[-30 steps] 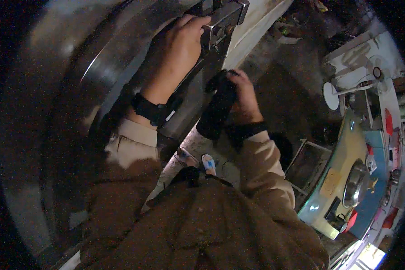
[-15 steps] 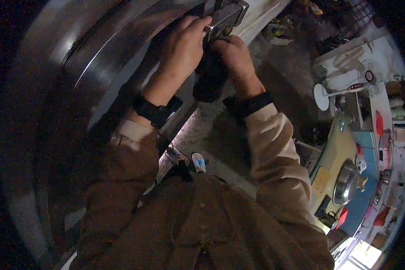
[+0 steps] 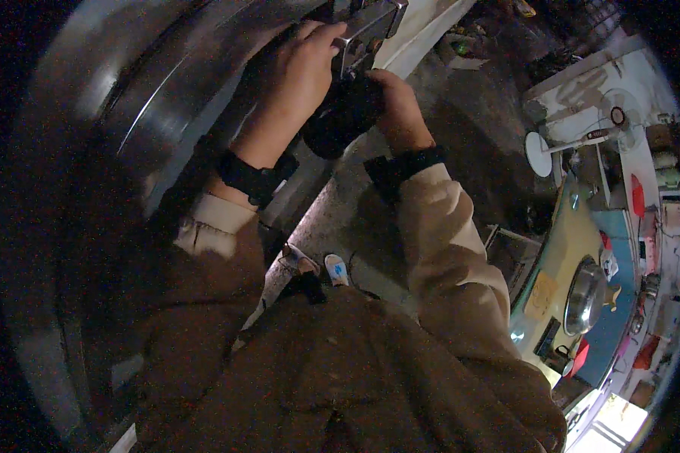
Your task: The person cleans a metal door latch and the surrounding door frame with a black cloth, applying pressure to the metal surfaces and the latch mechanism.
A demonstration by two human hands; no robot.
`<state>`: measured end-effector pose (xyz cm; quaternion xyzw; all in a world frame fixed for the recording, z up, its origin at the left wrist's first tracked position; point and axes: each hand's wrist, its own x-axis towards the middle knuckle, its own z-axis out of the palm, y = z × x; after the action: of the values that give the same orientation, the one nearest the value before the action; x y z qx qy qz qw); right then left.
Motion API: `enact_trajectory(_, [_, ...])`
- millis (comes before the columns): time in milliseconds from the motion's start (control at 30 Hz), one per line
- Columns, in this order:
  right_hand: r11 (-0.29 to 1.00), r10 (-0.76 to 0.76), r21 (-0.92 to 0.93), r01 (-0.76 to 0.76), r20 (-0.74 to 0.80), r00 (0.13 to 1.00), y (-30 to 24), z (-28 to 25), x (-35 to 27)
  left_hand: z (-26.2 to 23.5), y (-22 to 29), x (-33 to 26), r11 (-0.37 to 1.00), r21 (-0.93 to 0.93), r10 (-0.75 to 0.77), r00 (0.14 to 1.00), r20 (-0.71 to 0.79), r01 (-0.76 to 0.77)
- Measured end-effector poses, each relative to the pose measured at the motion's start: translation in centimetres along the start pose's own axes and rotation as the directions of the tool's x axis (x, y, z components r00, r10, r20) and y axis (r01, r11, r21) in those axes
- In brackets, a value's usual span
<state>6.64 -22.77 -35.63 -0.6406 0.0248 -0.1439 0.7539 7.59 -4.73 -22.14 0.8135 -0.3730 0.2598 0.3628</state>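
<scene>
Near the top, a dark rounded, cylinder-like thing (image 3: 338,124) hangs below a metal bracket-like frame (image 3: 370,36) with shiny edges; its exact kind is too dark to make out. My left hand (image 3: 304,72) is closed at the frame's left edge, its fingertips on the metal. On the other side, my right hand (image 3: 400,107) is curled against the dark cylinder's right flank, most of its fingers hidden behind it. Each wrist wears a black band.
A big shiny curved metal surface (image 3: 166,90) fills the left. To the right stands a table (image 3: 540,260) with a steel bowl (image 3: 584,296) and a mug (image 3: 559,361). Beyond it are a white standing fan (image 3: 538,154) and cluttered shelves. My shoes (image 3: 336,269) show on the floor below.
The dark cylinder's lower end has swung left and a little up. My right hand's fingers have gone from the fitting by the frame to the cylinder's side. My left hand has barely shifted.
</scene>
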Motion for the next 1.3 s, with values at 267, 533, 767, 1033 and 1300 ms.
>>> enact_trajectory(267, [0.917, 0.268, 0.337, -0.213, -0.126, 0.955, -11.1, 4.0, -6.2, 0.6, -0.9, -0.3, 0.998, -0.037, 0.044, 0.996, -0.074, -0.047])
enact_trajectory(533, [0.761, -0.506, -0.62, 0.191, -0.381, 0.774, -8.7, 8.8, -5.1, 0.5, -1.6, -0.2, 0.998, -0.062, 0.004, 1.0, -0.009, -0.005])
enact_trajectory(767, [0.597, -0.597, -0.764, 0.245, -0.219, 0.772, -6.5, 11.0, -7.0, -0.4, -2.1, -0.1, 0.999, -0.044, 0.016, 0.998, 0.057, -0.013])
enact_trajectory(1033, [0.992, 0.009, 0.124, 0.011, -0.16, 0.987, -8.5, 10.2, -11.5, 0.2, 1.1, -10.3, 0.941, -0.296, -0.18, 0.983, -0.032, 0.163])
enact_trajectory(1300, [0.967, 0.131, -0.18, -0.179, -0.25, 0.959, -8.6, 5.0, -14.0, -0.6, 3.1, -9.4, 0.521, -0.656, -0.759, 0.648, -0.064, 0.546])
